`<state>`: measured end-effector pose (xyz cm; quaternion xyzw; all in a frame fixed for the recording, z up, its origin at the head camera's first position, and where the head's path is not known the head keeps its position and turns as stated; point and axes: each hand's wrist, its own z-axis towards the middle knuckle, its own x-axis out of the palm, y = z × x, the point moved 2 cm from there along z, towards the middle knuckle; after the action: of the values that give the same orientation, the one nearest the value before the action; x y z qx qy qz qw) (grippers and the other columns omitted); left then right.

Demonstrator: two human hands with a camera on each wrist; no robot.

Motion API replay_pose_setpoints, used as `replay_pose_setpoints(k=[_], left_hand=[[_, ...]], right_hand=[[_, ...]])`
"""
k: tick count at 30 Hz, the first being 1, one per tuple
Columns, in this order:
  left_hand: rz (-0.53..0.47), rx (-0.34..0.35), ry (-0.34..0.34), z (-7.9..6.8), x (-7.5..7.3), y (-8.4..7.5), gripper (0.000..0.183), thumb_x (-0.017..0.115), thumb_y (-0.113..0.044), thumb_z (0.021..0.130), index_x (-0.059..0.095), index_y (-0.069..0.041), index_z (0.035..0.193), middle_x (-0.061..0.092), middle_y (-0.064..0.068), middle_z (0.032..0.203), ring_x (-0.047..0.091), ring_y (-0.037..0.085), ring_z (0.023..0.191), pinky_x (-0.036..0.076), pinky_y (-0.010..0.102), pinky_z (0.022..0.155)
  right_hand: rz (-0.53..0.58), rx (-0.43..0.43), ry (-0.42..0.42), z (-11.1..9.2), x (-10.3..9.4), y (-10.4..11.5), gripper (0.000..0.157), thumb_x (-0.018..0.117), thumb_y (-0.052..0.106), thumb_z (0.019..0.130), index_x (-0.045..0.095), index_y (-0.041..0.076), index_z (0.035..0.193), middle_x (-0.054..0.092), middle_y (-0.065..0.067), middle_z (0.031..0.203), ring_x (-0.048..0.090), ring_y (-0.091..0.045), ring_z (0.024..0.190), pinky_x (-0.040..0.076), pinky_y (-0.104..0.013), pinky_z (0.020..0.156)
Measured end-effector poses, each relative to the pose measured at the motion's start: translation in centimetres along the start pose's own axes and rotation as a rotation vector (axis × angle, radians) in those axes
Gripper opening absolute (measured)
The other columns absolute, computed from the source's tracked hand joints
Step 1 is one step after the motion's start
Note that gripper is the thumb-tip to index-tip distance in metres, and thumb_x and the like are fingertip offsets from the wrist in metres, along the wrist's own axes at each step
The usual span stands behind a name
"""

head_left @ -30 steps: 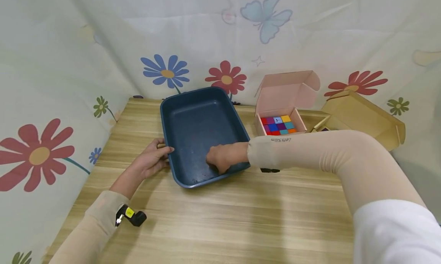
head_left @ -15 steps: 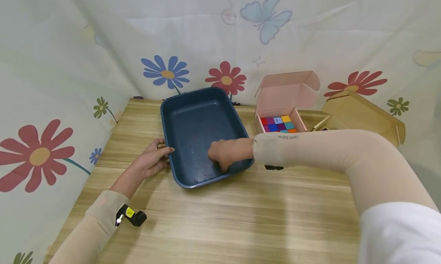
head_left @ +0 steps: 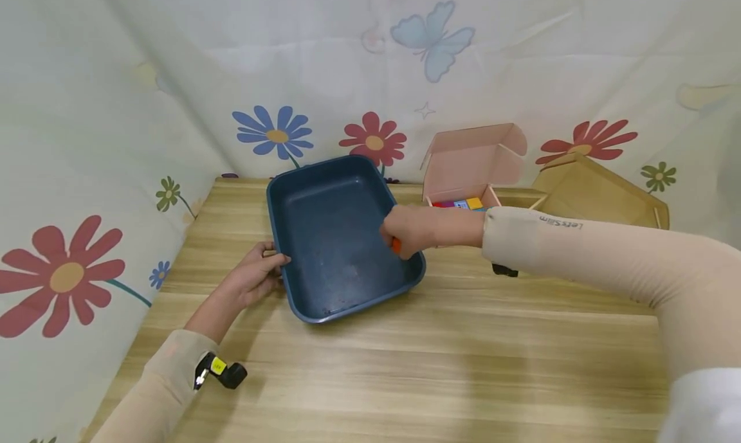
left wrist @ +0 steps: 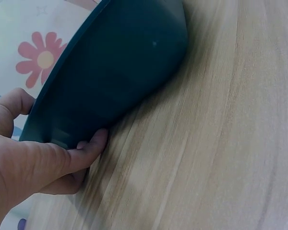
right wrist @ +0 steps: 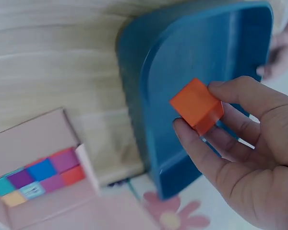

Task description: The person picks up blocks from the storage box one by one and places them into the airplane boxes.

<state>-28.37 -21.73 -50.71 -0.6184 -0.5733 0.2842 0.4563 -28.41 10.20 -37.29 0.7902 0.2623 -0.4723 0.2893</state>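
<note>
A deep dark-blue rectangular tray point(head_left: 341, 256) stands on the wooden table. At its left side my left hand point(head_left: 255, 276) grips the wall, thumb over the rim; in the left wrist view the other fingers point(left wrist: 89, 152) lie against the outside, low by the table. My right hand point(head_left: 410, 229) is above the tray's right side. Between its thumb and fingers it pinches an orange cube point(right wrist: 196, 106), seen plainly in the right wrist view and only as a small orange patch in the head view. The tray's bare inner floor shows, with small specks near the front.
Right of the tray stands an open pink cardboard box point(head_left: 475, 157) holding several coloured cubes point(right wrist: 41, 170), partly hidden by the right forearm. Farther right is an open tan cardboard box point(head_left: 608, 192). A flower-printed cloth point(head_left: 324, 57) hangs close behind the table.
My right hand has risen from low inside the tray and moved right toward its right rim; the orange cube now shows in it. My left hand keeps its grip on the tray.
</note>
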Motion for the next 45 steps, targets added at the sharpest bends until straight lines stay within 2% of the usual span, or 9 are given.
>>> replay_pose_setpoints(k=[8, 13, 19, 21, 26, 31, 37, 40, 45], left_hand=[[-0.008, 0.004, 0.025, -0.1, 0.3, -0.2, 0.057, 0.052, 0.003, 0.097, 0.016, -0.007, 0.139, 0.036, 0.019, 0.13, 0.057, 0.018, 0.094, 0.052, 0.034, 0.077], [-0.01, 0.01, 0.021, -0.2, 0.2, -0.2, 0.057, 0.052, 0.003, 0.097, 0.016, -0.007, 0.139, 0.034, 0.018, 0.129, 0.056, 0.017, 0.096, 0.052, 0.032, 0.077], [-0.012, 0.015, 0.028, -0.3, 0.0, 0.0, 0.057, 0.052, 0.004, 0.096, 0.015, -0.006, 0.139, 0.036, 0.02, 0.128, 0.057, 0.018, 0.093, 0.052, 0.034, 0.076], [-0.007, 0.019, 0.031, -0.2, 0.0, 0.0, 0.058, 0.053, 0.003, 0.096, 0.015, -0.006, 0.139, 0.036, 0.02, 0.129, 0.058, 0.018, 0.094, 0.053, 0.034, 0.076], [0.001, 0.023, 0.02, -0.1, 0.0, -0.1, 0.055, 0.052, 0.003, 0.096, 0.017, -0.006, 0.138, 0.036, 0.019, 0.129, 0.057, 0.017, 0.094, 0.053, 0.033, 0.077], [0.004, 0.021, 0.016, -0.2, 0.0, -0.1, 0.055, 0.053, 0.003, 0.096, 0.018, -0.005, 0.137, 0.036, 0.02, 0.128, 0.057, 0.017, 0.093, 0.053, 0.033, 0.077], [0.001, 0.034, 0.013, -0.4, 0.0, 0.0, 0.056, 0.054, 0.002, 0.097, 0.017, -0.004, 0.138, 0.039, 0.017, 0.124, 0.057, 0.016, 0.09, 0.052, 0.033, 0.075], [-0.006, 0.037, 0.008, -0.3, 0.1, 0.1, 0.054, 0.054, 0.003, 0.097, 0.019, -0.005, 0.137, 0.04, 0.015, 0.12, 0.055, 0.015, 0.088, 0.051, 0.033, 0.074], [-0.006, 0.038, 0.004, -0.3, -0.1, 0.1, 0.054, 0.054, 0.003, 0.097, 0.019, -0.006, 0.137, 0.041, 0.015, 0.119, 0.055, 0.015, 0.088, 0.052, 0.032, 0.074]], right_hand=[[0.088, 0.077, -0.086, -5.1, -1.1, -4.4, 0.019, 0.075, -0.004, 0.082, 0.074, 0.001, 0.101, 0.067, -0.01, 0.094, 0.058, -0.025, 0.083, 0.053, -0.032, 0.072], [0.089, 0.1, -0.144, -8.0, -0.1, -8.2, 0.019, 0.074, -0.008, 0.079, 0.074, 0.001, 0.096, 0.067, -0.009, 0.091, 0.056, -0.025, 0.084, 0.053, -0.034, 0.072], [0.205, 0.187, -0.177, -11.7, 1.6, -12.7, 0.022, 0.076, -0.008, 0.08, 0.073, 0.001, 0.1, 0.067, -0.01, 0.101, 0.059, -0.026, 0.087, 0.058, -0.036, 0.072], [0.189, 0.212, -0.199, -12.9, 1.9, -14.1, 0.022, 0.076, -0.008, 0.08, 0.073, 0.0, 0.1, 0.067, -0.009, 0.098, 0.058, -0.024, 0.083, 0.056, -0.036, 0.07], [0.042, 0.261, -0.23, -15.3, 2.9, -17.2, 0.022, 0.076, -0.008, 0.075, 0.076, 0.001, 0.095, 0.071, -0.007, 0.088, 0.058, -0.02, 0.072, 0.052, -0.036, 0.064], [-0.005, 0.307, -0.287, -16.7, 4.5, -19.6, 0.022, 0.073, -0.013, 0.071, 0.077, 0.0, 0.087, 0.072, -0.009, 0.085, 0.058, -0.02, 0.068, 0.054, -0.037, 0.063], [-0.061, 0.376, -0.357, -17.3, 7.6, -22.3, 0.011, 0.073, -0.007, 0.078, 0.073, -0.001, 0.088, 0.069, -0.01, 0.079, 0.06, -0.025, 0.066, 0.054, -0.043, 0.06], [-0.096, 0.389, -0.393, -17.5, 9.1, -22.9, 0.007, 0.071, -0.005, 0.084, 0.069, 0.0, 0.089, 0.066, -0.013, 0.083, 0.063, -0.03, 0.069, 0.054, -0.048, 0.062], [-0.077, 0.403, -0.463, -17.5, 9.9, -22.7, 0.005, 0.067, -0.002, 0.091, 0.063, 0.001, 0.093, 0.062, -0.012, 0.081, 0.058, -0.025, 0.066, 0.05, -0.044, 0.059]])
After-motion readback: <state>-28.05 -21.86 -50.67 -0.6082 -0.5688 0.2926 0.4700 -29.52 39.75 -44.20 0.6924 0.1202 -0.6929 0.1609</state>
